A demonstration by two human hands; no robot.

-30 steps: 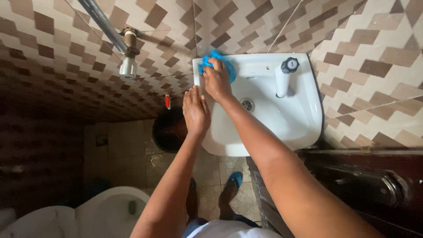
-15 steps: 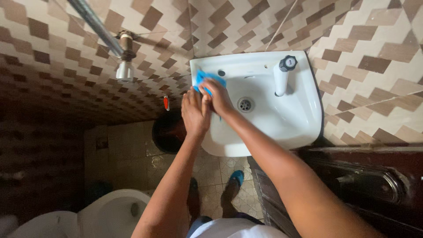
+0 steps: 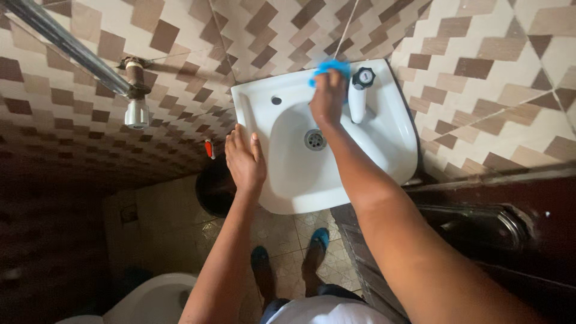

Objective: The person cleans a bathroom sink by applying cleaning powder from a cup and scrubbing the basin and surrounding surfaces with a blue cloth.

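At the back rim of the white washbasin point(image 3: 384, 150), beside the tap point(image 3: 359, 96), the right hand point(image 3: 327, 96) now presses its closed grip on the blue cloth point(image 3: 329, 67), having crossed from the left edge, wiping onward, while the left hand point(image 3: 245, 161) stays flat and open on the near-left rim.

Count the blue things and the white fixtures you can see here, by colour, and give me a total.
Blue: 3, the cloth under the right hand and two slippers.
White: 3, the sink that the left hand rests on, the tap, the toilet.
Total: 6
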